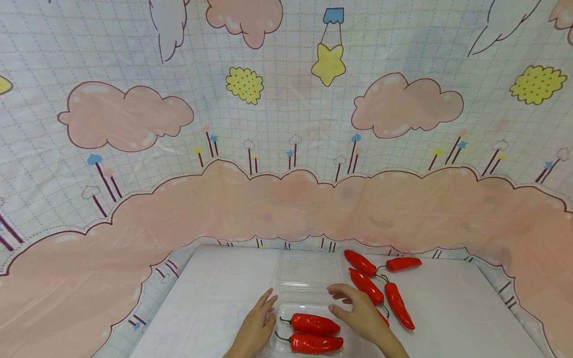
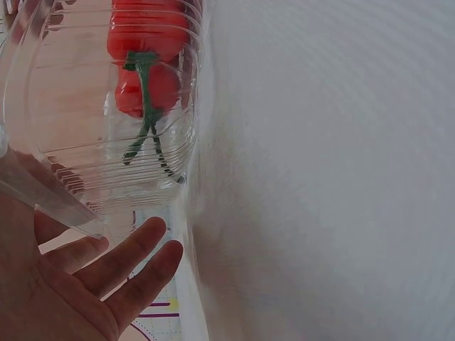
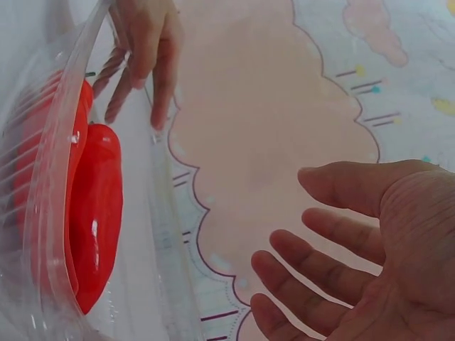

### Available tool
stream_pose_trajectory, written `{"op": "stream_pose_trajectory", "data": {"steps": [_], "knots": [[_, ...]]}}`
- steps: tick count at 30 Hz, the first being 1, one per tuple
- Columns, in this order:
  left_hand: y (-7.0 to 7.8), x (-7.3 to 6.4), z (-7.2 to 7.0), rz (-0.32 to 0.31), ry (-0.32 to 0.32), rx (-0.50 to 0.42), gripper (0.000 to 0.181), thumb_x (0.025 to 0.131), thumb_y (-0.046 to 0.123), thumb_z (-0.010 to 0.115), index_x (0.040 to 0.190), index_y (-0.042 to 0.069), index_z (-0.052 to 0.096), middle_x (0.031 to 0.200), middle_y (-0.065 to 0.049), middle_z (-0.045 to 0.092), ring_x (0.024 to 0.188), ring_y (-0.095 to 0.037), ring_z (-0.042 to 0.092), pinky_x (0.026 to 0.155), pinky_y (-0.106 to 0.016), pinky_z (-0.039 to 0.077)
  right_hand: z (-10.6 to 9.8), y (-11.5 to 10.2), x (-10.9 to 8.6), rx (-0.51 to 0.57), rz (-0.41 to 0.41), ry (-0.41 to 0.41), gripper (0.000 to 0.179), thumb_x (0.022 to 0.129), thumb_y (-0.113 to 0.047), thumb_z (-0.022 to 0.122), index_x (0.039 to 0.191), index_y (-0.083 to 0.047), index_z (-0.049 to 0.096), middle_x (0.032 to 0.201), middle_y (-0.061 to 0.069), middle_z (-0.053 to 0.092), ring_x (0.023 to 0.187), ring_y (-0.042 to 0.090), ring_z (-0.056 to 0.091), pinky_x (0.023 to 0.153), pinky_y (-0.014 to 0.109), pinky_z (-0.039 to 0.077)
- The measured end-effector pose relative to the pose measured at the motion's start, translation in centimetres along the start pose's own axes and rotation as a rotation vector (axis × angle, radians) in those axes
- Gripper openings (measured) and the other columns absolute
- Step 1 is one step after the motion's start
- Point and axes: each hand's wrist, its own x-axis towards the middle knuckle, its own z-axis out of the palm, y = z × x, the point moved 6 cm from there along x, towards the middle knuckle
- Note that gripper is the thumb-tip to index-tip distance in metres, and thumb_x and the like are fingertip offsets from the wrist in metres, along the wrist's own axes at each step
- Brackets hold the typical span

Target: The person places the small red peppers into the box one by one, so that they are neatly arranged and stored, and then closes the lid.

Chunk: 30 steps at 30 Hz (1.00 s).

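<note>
A clear plastic clamshell box [image 1: 274, 343] lies on the white table, its lid [image 1: 309, 268] folded back flat behind it. Two red chili peppers rest side by side in the base, one behind [image 1: 315, 324] and one in front [image 1: 317, 343], green stems pointing left. Beside the box's left wall is my left hand [image 1: 254, 325], fingers extended and nothing in its grasp; the left wrist view has those fingers [image 2: 117, 266] close by the ribbed plastic. My right hand [image 1: 358, 313] hovers at the box's right side, fingers loosely bent and empty.
Several more red peppers lie on the table right of the box, among them one near the back [image 1: 404, 264] and one lying lengthwise [image 1: 399, 306]. Another is partly hidden behind my right hand. A cloud-patterned cloth [image 1: 286, 204] rises behind the white tabletop [image 1: 215, 293].
</note>
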Motion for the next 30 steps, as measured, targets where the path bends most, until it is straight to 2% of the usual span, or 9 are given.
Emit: {"op": "stream_pose_trajectory", "data": {"steps": [6,12,20,30], "knots": [[0.0,0.0,0.0,0.006,0.000,0.006,0.042,0.094,0.009,0.056,0.135,0.001,0.056,0.152,-0.014,0.045,0.108,-0.023,0.067,0.088,-0.040,0.056,-0.8,0.5,-0.1,-0.006,0.023,0.061,0.048,0.082,-0.031,0.078,0.125,-0.014,0.063,0.118,0.006,0.069,0.107,0.027,0.064,0.096,0.049,0.053],[0.0,0.0,0.0,0.008,0.004,0.007,0.042,0.094,0.009,0.056,0.135,0.002,0.056,0.152,-0.013,0.045,0.108,-0.022,0.067,0.088,-0.040,0.056,-1.5,1.0,-0.2,0.004,0.040,0.113,0.047,0.081,-0.027,0.079,0.124,-0.014,0.064,0.117,0.007,0.069,0.108,0.028,0.064,0.096,0.048,0.053],[-0.1,0.0,0.0,0.015,0.013,0.009,0.042,0.094,0.009,0.056,0.135,0.002,0.057,0.151,-0.013,0.045,0.108,-0.021,0.067,0.087,-0.039,0.056,-2.2,1.9,-0.4,0.013,0.075,0.161,0.044,0.083,-0.019,0.077,0.124,-0.012,0.064,0.115,0.004,0.069,0.103,0.019,0.063,0.094,0.044,0.055],[-0.1,0.0,0.0,0.011,0.017,0.008,0.042,0.094,0.009,0.056,0.135,0.002,0.057,0.151,-0.013,0.045,0.107,-0.021,0.067,0.086,-0.037,0.056,-3.0,3.0,-0.6,0.014,0.156,0.200,0.041,0.084,-0.021,0.077,0.123,-0.017,0.065,0.118,0.004,0.070,0.105,0.019,0.064,0.088,0.040,0.058]]}}
